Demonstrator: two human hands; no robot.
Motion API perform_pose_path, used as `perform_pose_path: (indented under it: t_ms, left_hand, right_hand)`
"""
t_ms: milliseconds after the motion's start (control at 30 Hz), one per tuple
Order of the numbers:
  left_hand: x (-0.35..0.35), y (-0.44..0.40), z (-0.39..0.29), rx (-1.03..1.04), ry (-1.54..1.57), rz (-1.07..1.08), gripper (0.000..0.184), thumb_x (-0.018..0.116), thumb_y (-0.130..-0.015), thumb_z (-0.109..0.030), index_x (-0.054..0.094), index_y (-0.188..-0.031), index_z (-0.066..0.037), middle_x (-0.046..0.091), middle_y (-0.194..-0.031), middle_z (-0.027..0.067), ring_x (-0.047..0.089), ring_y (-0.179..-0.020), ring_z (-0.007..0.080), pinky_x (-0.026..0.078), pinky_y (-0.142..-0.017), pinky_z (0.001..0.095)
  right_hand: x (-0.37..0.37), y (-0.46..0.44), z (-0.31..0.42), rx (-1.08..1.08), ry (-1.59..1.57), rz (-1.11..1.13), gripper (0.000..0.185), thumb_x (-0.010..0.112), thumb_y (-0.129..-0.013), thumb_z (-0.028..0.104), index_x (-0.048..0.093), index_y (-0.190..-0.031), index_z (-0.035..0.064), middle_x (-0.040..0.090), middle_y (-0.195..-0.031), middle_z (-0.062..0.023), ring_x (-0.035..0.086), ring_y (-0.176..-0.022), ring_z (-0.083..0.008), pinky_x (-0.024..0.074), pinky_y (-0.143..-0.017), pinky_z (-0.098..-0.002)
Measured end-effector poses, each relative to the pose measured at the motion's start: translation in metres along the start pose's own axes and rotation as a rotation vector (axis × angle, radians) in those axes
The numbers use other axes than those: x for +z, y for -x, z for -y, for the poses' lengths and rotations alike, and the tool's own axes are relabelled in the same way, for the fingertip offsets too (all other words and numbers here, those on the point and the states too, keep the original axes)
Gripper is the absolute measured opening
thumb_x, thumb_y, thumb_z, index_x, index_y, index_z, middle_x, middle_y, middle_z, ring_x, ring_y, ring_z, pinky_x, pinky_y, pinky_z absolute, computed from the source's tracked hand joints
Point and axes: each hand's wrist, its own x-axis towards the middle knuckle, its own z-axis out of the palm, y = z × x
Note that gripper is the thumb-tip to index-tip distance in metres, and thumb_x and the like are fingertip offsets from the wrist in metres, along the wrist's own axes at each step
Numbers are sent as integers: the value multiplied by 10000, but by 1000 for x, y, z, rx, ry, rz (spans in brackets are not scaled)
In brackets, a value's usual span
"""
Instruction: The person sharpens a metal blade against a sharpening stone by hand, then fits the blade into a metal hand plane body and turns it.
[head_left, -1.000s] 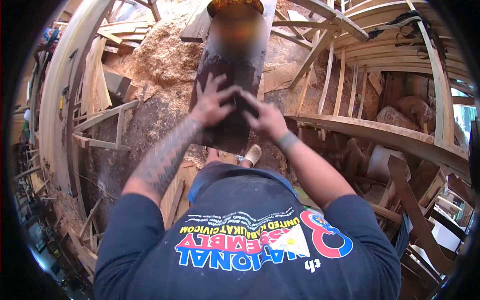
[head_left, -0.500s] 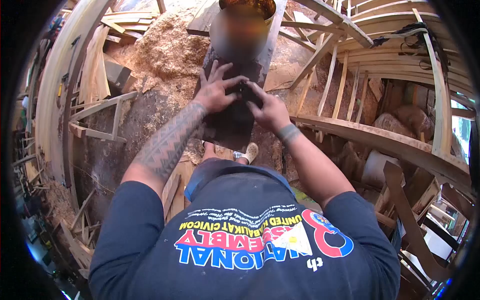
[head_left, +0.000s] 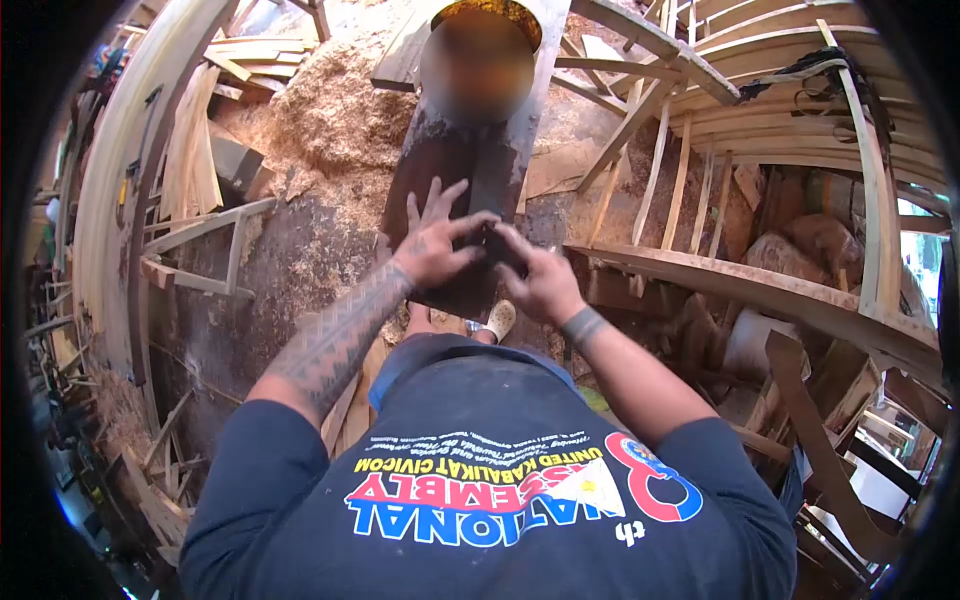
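Observation:
A long dark, wet-looking board (head_left: pixel 430 175) runs from near my feet away from me. Over its near end, my left hand (head_left: pixel 437 248) and my right hand (head_left: pixel 545 283) come together, index fingertips almost meeting. Between their thumbs and index fingers is a small dark thing (head_left: pixel 490 238), too dark against the board to name. The other fingers of my left hand are spread over the board. My right hand's remaining fingers are curled under. Farther along the board is a round, gold-coloured container (head_left: pixel 500 12), mostly blurred.
Wood shavings (head_left: pixel 335 105) are heaped beyond the board on the left. Long timber pieces (head_left: pixel 120 200) stand at far left, with a small wooden frame (head_left: pixel 235 250) nearby. On the right, a slatted wooden structure (head_left: pixel 720 262) and leaning boards are close to my right arm.
Both hands have drawn back toward my body along the board, keeping together around the small dark thing. More of the board's middle now shows beyond my fingers.

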Motion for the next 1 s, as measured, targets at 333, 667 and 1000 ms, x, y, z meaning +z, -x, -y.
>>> perform_pose_path:
  t_ms: [333,667,1000]
  left_hand:
    - [8,-2,12,8,36,-7,605,858,-905,-495,694,-1486,-452,328,-1781,121,105,-1694,536,-10,-1294,813]
    - [7,-8,18,58,28,-80,606,861,-913,-422,685,-1492,-454,365,-1756,124,137,-1687,532,27,-1295,819]
    - [-5,-25,29,34,-20,-37,615,851,-935,-458,661,-1520,-449,362,-1764,129,151,-1688,524,2,-1302,804]
  right_hand:
    - [9,-7,-5,-55,7,-36,662,738,-999,347,554,-1631,282,789,-1088,-264,777,-988,-468,630,-917,-573]
    - [18,-17,-16,-181,-13,-137,721,725,-1004,337,482,-1682,308,779,-1175,-276,773,-1024,-472,624,-955,-564]
    - [1,-34,6,74,46,48,666,725,-1018,336,533,-1654,284,768,-1205,-288,752,-1093,-492,615,-952,-570]
